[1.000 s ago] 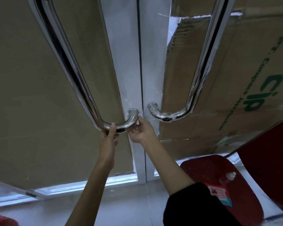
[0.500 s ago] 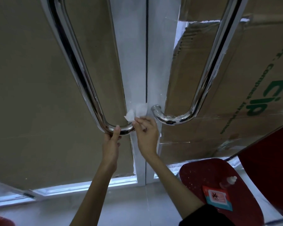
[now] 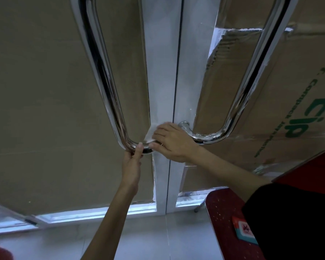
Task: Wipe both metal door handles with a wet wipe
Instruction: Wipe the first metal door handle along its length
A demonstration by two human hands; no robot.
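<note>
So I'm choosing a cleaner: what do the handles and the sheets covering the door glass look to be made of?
The left handle and right handle look like polished metal tube, probably stainless or chrome-plated: mirror-bright, with dark reflected streaks. The sheet on the right door is brown cardboard, with torn fluted edges and green print. The sheet on the left door looks like plain matte cardboard or paper.

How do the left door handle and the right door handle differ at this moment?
The left door handle has both hands on its lower bend: the left hand grips it from below and the right hand presses a white wipe on it. The right door handle is free of the wipe. Brown board lies behind the left, printed cardboard behind the right. Both are shiny curved metal tubes.
</note>
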